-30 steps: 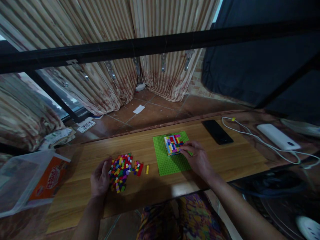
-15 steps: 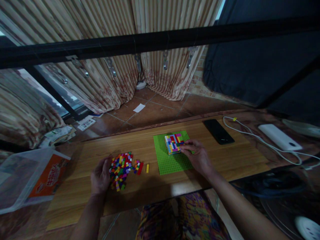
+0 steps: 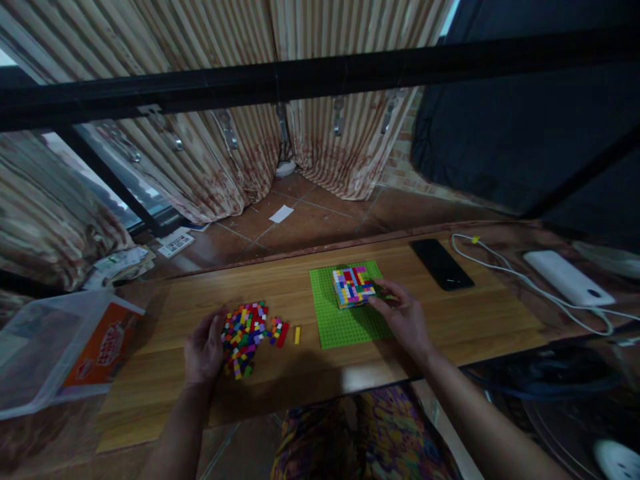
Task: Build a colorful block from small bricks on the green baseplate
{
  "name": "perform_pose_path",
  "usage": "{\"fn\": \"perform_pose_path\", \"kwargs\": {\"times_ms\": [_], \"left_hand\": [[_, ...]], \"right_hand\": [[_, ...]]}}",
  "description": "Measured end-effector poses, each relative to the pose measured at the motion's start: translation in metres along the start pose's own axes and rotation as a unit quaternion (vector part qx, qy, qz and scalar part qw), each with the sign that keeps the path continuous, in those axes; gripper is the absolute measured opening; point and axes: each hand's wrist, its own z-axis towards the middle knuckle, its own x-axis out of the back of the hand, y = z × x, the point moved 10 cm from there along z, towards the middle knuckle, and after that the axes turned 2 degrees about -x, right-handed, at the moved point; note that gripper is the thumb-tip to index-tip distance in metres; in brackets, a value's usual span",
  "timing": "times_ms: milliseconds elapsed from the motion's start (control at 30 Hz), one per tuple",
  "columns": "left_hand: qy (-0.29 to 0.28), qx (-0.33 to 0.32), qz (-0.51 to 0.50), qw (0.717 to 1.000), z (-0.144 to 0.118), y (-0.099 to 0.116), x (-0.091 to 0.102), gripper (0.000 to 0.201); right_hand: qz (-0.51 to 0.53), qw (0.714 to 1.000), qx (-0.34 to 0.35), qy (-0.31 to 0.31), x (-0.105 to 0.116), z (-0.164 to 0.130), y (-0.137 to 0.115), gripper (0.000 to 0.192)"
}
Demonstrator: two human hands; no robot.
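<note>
2 bare hands rest on a wooden table (image 3: 450, 320). The left hand (image 3: 203, 350) lies loosely curled, palm turned inward, at the left edge of a pile of small coloured bricks (image 3: 245, 331); its fingertips touch the nearest bricks, and whether it has any brick pinched cannot be told from this view. The right hand (image 3: 403, 317) reaches onto a green baseplate (image 3: 345, 323), fingers bent and drawn together, their tips against the right side of a square block of stacked bricks (image 3: 353, 285) that sits on the far half of the plate. The hand is partly closed there, touching the block's edge; a brick held between the fingertips cannot be made out.

1 red brick (image 3: 283, 334) and 1 yellow brick (image 3: 297, 335) lie apart from the pile, between it and the baseplate.

Further right on the table are a black phone (image 3: 442, 264), face up and dark, a white power bank (image 3: 569, 277) and a white cable (image 3: 500, 267) curving from it past the phone.

At the left edge sits a clear plastic bag (image 3: 45, 353) with an orange printed card (image 3: 97, 353) inside; it bears a red-and-white logo, but the lettering is too blurred to read. On the tiled floor beyond the table lies a white leaflet (image 3: 174, 245) with what looks like a square code, also unreadable, near striped curtains (image 3: 320, 147).
</note>
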Motion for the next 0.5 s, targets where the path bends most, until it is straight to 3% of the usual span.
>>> {"fn": "perform_pose_path", "kwargs": {"times_ms": [167, 500], "left_hand": [[-0.001, -0.012, 0.012, 1.000, -0.001, 0.007, 0.000, 0.042], [-0.002, -0.009, 0.015, 1.000, -0.002, 0.002, 0.000, 0.045]], "right_hand": [[0.034, 0.997, -0.042, 0.059, -0.001, 0.002, 0.018, 0.047], [-0.058, 0.998, -0.004, 0.023, -0.021, 0.001, 0.013, 0.048]]}}
